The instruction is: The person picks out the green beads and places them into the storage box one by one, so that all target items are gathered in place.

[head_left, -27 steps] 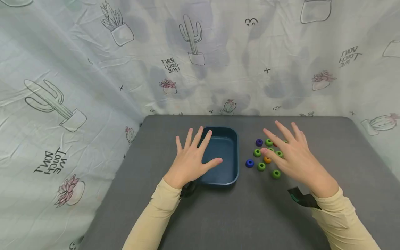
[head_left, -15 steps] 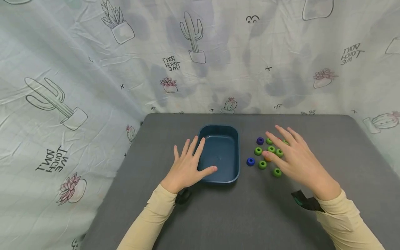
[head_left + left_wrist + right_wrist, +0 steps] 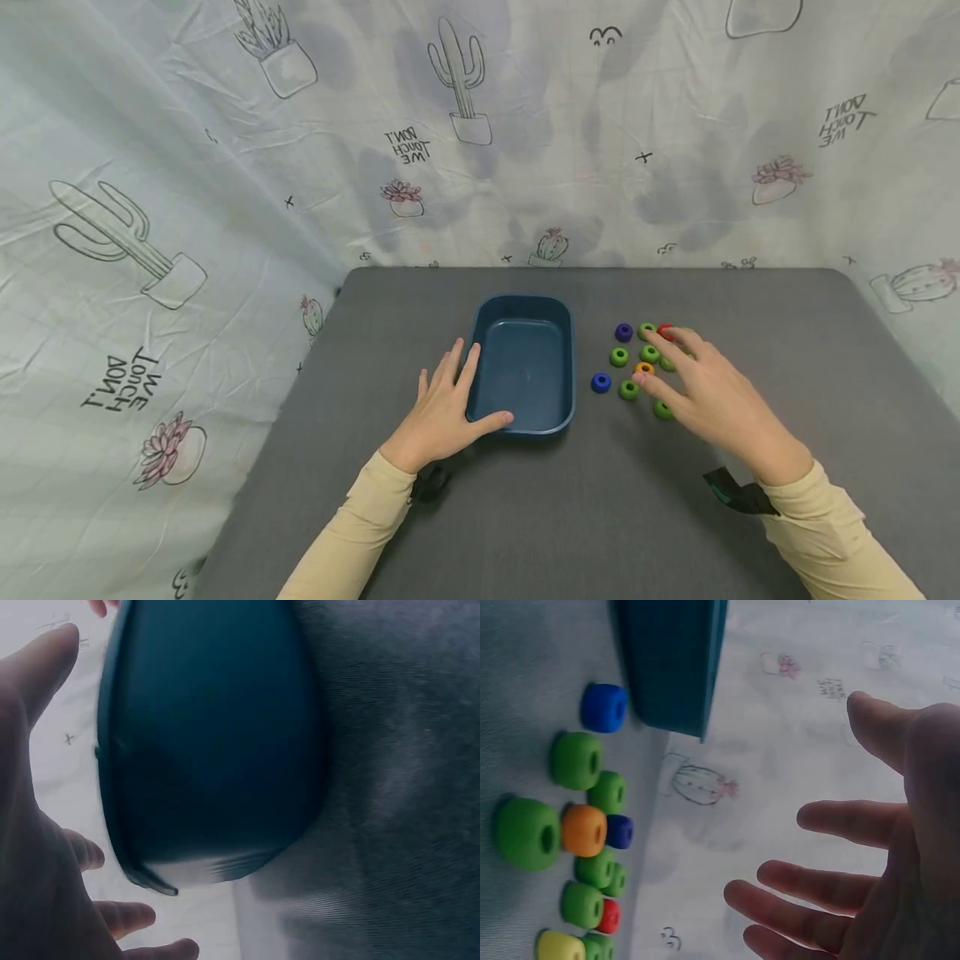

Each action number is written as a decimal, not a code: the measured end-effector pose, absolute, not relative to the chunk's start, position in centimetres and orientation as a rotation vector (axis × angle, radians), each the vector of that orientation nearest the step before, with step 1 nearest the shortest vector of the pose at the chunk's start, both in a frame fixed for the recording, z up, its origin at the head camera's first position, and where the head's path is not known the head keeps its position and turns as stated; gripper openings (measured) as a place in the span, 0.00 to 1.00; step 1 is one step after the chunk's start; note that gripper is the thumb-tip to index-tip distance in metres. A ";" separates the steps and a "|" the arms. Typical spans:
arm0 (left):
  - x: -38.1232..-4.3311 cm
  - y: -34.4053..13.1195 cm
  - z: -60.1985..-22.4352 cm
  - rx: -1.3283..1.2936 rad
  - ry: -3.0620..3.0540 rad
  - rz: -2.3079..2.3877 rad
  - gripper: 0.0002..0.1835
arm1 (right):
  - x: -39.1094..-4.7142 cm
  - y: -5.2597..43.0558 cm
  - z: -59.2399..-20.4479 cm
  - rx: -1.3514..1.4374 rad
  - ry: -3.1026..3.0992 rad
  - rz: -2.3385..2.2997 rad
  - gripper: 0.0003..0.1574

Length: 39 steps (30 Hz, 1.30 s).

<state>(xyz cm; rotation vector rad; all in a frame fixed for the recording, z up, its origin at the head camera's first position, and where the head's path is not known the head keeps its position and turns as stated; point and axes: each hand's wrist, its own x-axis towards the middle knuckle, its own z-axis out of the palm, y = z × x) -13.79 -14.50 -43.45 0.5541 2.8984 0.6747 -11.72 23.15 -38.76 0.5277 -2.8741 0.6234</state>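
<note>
A dark blue rectangular tray [image 3: 525, 371] lies on the grey table. My left hand [image 3: 435, 421], fingers spread, hovers by its near left corner; whether it touches the rim I cannot tell. To the tray's right lie several chunky round beads with holes: green ones [image 3: 618, 357], a blue bead [image 3: 601, 383], a purple bead [image 3: 624, 333], an orange bead [image 3: 583, 830] and a red bead [image 3: 609, 916]. The right wrist view also shows a yellow bead [image 3: 560, 946]. Above the beads' right side is my right hand [image 3: 712, 404], fingers slightly bent and apart, holding nothing and hiding some beads.
The grey table [image 3: 540, 517] ends at a pale cloth [image 3: 525, 167] printed with cacti, which hangs behind it and along both sides. Dark straps [image 3: 738, 492] sit at both wrists, below the cream sleeves [image 3: 832, 533].
My left hand has come down and left, off the tray's inside to its near left corner. The right hand has lowered a little over the beads, its fingers bending more. Tray and beads stay put.
</note>
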 end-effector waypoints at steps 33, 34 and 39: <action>-14.2 -14.9 -45.7 0.502 2.828 0.740 0.70 | -12.0 25.4 -44.7 0.562 -2.906 0.588 0.26; -14.2 -14.9 -45.7 0.498 2.820 0.748 0.70 | -12.0 25.5 -44.8 0.566 -2.906 0.589 0.26; -14.2 -14.7 -45.6 0.485 2.797 0.777 0.70 | -12.2 25.7 -45.6 0.588 -2.909 0.599 0.24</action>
